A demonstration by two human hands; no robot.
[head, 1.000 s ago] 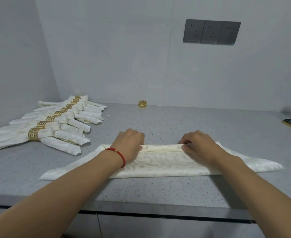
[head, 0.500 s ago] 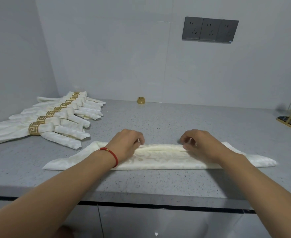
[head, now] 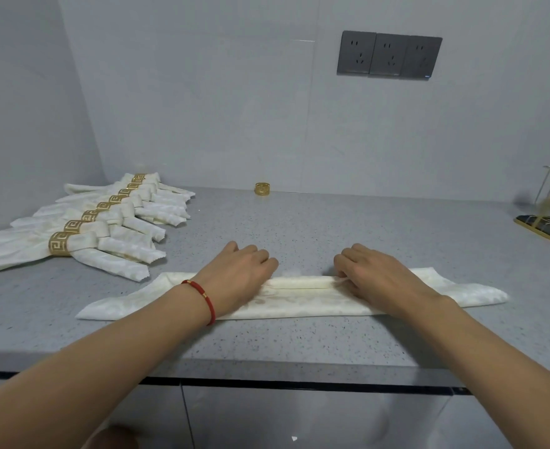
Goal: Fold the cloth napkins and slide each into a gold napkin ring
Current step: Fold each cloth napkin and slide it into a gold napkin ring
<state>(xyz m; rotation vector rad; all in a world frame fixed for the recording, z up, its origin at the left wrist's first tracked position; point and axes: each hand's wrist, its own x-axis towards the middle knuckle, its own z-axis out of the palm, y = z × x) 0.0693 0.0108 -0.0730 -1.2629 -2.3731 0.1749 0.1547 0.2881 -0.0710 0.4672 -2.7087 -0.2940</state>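
A cream patterned napkin (head: 299, 294) lies as a long, narrow folded band across the grey counter (head: 315, 228), its pointed ends reaching left and right. My left hand (head: 238, 273), with a red bracelet on the wrist, grips the band's far folded edge with curled fingers. My right hand (head: 377, 277) grips the same edge a little to the right, fingertips tucked at the fold. A loose gold napkin ring (head: 262, 188) stands alone at the back of the counter by the wall, beyond both hands.
Several folded napkins in gold rings (head: 105, 228) lie fanned in a row at the left. A gold-rimmed dark tray with a wire stand (head: 545, 226) sits at the far right. Wall sockets (head: 388, 56) are above. The counter's front edge runs below my forearms.
The napkin band has grown narrower as its edge was folded or rolled away from me. Both hands have shifted slightly forward with it.
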